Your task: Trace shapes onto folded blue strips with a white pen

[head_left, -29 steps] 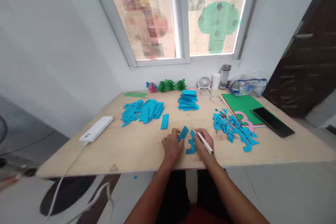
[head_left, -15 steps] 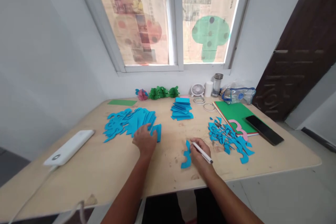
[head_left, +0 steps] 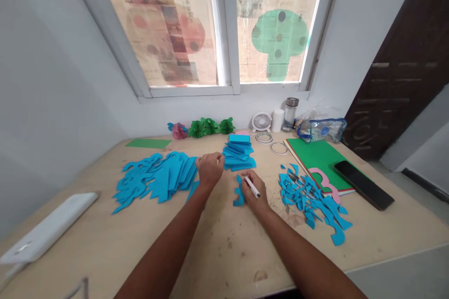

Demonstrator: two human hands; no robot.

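Observation:
My right hand (head_left: 256, 194) is closed on a white pen (head_left: 251, 187) with a dark end. A wavy blue paper cutout (head_left: 239, 191) is at the same hand's fingertips, just above the table. My left hand (head_left: 209, 168) is reaching forward, fingers apart and nothing visible in them. It is between a fanned pile of blue cutouts (head_left: 171, 175) on the left and a stack of folded blue paper (head_left: 239, 154) ahead. Partly hidden by my left wrist, a blue piece (head_left: 192, 189) lies on the table.
Blue scraps (head_left: 305, 196) lie on the right, beside a pink cutout (head_left: 324, 182), green sheets (head_left: 314, 152) and a phone (head_left: 364, 184). Tape rings (head_left: 278, 148), a small fan (head_left: 261, 122) and a glass bottle (head_left: 289, 114) stand behind. A white power bank (head_left: 49, 229) is at left.
My left hand has moved off the blue piece by the pile, forward and right toward the folded stack. My right hand, with pen and cutout, has shifted slightly forward and left. The view has also shifted.

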